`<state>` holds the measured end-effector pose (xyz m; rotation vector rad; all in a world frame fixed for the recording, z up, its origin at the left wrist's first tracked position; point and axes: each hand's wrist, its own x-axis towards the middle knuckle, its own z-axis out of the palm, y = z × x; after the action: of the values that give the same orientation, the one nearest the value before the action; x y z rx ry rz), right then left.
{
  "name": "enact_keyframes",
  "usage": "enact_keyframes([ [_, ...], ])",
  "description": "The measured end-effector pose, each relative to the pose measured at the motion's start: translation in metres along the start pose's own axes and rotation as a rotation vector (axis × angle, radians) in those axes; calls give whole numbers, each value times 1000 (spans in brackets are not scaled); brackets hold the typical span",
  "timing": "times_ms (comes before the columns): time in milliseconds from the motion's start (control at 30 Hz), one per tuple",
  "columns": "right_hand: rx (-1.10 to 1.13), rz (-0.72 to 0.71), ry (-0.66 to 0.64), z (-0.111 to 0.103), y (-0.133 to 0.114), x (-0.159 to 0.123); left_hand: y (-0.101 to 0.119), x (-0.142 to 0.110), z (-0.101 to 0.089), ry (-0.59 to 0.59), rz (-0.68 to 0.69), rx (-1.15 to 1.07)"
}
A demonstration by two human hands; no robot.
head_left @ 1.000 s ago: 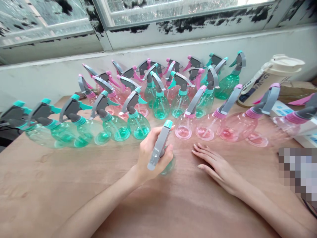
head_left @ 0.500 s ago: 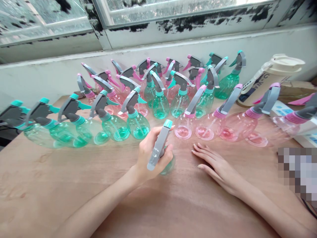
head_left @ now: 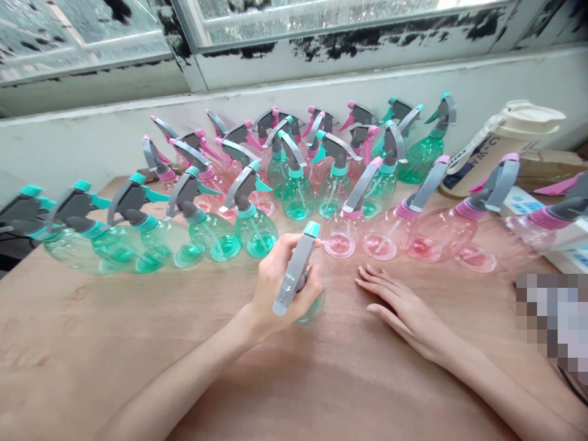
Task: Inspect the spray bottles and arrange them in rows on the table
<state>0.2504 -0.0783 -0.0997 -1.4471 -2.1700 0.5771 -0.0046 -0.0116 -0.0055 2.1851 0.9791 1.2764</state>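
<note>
My left hand [head_left: 283,285] is wrapped round the neck of a green spray bottle [head_left: 294,269] with a grey trigger head and a teal nozzle. The nozzle points away from me, and most of the bottle's body is hidden under the hand. My right hand [head_left: 399,306] lies flat on the wooden table [head_left: 303,386] with its fingers stretched out, holding nothing. Just beyond it stands a row of pink spray bottles [head_left: 420,242]. Ahead and to the left of my left hand is a row of green spray bottles [head_left: 255,229].
More pink and green spray bottles [head_left: 297,193] crowd the back of the table by the wall. A cream tumbler [head_left: 509,144] stands at the back right, near a brown cardboard box [head_left: 551,165]. A white and blue box [head_left: 528,205] lies behind the pink bottles.
</note>
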Motion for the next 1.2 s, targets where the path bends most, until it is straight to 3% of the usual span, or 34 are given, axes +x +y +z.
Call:
enact_keyframes([
  [933, -19, -14, 15, 2, 1, 0, -1, -3, 2, 23, -21, 4],
  [1200, -11, -29, 38, 0, -3, 4, -2, 1, -4, -74, -73, -85],
])
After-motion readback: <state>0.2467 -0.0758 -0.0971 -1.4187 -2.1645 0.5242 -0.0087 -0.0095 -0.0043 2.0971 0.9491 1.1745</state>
